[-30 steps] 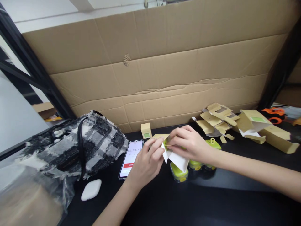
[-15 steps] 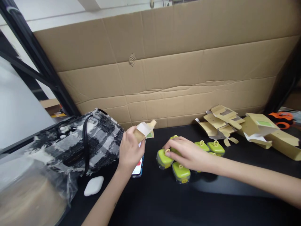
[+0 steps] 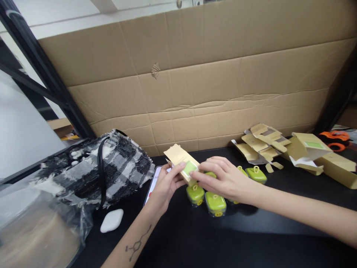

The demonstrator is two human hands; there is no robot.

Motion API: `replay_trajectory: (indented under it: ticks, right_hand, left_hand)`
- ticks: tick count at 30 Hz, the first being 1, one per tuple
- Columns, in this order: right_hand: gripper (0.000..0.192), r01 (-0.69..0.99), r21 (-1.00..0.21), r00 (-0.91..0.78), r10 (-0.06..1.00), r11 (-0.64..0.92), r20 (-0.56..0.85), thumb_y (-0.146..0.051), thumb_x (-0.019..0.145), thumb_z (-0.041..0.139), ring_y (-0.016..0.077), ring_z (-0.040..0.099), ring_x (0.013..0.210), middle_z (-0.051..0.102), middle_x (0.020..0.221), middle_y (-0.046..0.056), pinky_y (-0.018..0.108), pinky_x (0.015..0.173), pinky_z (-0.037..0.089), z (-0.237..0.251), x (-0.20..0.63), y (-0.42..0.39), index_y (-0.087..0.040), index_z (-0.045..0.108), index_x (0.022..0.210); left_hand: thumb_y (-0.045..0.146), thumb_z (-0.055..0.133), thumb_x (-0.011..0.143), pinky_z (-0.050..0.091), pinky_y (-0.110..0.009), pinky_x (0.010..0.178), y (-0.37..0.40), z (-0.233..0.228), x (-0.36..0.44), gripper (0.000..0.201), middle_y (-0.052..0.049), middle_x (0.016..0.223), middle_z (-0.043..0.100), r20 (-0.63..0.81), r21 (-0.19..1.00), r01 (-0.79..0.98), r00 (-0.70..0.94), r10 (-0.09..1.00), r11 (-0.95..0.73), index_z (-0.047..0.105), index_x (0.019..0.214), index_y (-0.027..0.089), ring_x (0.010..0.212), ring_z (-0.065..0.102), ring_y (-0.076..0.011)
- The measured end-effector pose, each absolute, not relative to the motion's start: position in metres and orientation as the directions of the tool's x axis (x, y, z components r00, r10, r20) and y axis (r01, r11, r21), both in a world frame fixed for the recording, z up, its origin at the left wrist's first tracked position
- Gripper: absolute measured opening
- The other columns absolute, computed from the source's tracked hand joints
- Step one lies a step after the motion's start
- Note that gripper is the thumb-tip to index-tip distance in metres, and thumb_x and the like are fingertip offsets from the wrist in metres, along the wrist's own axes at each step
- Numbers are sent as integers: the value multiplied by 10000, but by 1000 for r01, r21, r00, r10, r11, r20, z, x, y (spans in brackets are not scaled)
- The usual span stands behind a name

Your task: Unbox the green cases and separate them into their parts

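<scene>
Holding a small kraft box with a green label, tilted above the black surface, just in front of the cardboard wall: left hand gripping it from below with fingers curled around it, right hand touching its lower end with fingers loosely closed. Sitting right beneath both hands, a cluster of green-lidded jars. Lying partly hidden under the left hand, a phone. Resting further left, a checked bag and a white case; lying to the right, opened empty boxes.
</scene>
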State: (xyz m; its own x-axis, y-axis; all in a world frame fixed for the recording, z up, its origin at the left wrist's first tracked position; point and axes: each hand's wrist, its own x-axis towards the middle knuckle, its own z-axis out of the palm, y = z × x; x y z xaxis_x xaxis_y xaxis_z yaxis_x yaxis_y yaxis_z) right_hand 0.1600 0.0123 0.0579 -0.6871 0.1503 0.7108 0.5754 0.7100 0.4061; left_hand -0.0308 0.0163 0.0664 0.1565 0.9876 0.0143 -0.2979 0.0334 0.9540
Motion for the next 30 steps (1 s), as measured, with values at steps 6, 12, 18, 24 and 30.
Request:
replay_trajectory:
  ticks: [6, 12, 18, 24, 30]
  right_hand:
    - [163, 519, 494, -716, 39, 698, 697, -108, 903, 459, 220, 613, 935, 684, 981, 107, 368, 819, 531, 63, 158, 6, -105, 591, 998]
    - [294, 505, 501, -707, 4, 702, 707, -114, 931, 353, 249, 599, 1057, 682, 1079, 134, 401, 798, 542, 69, 162, -2, -179, 525, 701]
    - [259, 476, 629, -800, 5, 614, 600, -152, 923, 469, 145, 574, 980, 664, 1144, 32, 272, 803, 491, 73, 157, -16, -208, 609, 1134]
    - [245, 389, 690, -868, -7, 611, 496, -155, 945, 430, 142, 582, 867, 690, 964, 40, 279, 704, 470, 86, 181, -11, -168, 653, 1044]
    - [181, 882, 185, -353, 349, 433, 868, -286, 904, 519, 241, 591, 951, 644, 1010, 83, 423, 820, 476, 121, 316, 28, -246, 627, 1043]
  left_hand:
    - [283, 636, 786, 521, -243, 640, 6, 65, -24, 222, -69, 873, 700, -114, 895, -384, 293, 949, 226, 629, 950, 133, 704, 640, -145]
    - [332, 697, 735, 524, -250, 591, 6, 60, -20, 285, -56, 763, 699, -214, 884, -366, 238, 947, 292, 623, 925, 132, 633, 648, -154]
    - [184, 828, 586, 522, -243, 585, 8, 57, -15, 511, -26, 806, 714, -112, 941, -325, -34, 993, 95, 476, 955, 207, 709, 692, -189]
    - [294, 756, 690, 526, -268, 625, 3, 64, -12, 430, -29, 815, 711, -37, 935, -351, 37, 999, 47, 511, 1030, 197, 691, 678, -179]
    - [232, 706, 688, 537, -298, 605, 17, 61, -23, 360, -20, 719, 689, -39, 931, -364, -7, 999, 34, 553, 1005, 153, 532, 592, -116]
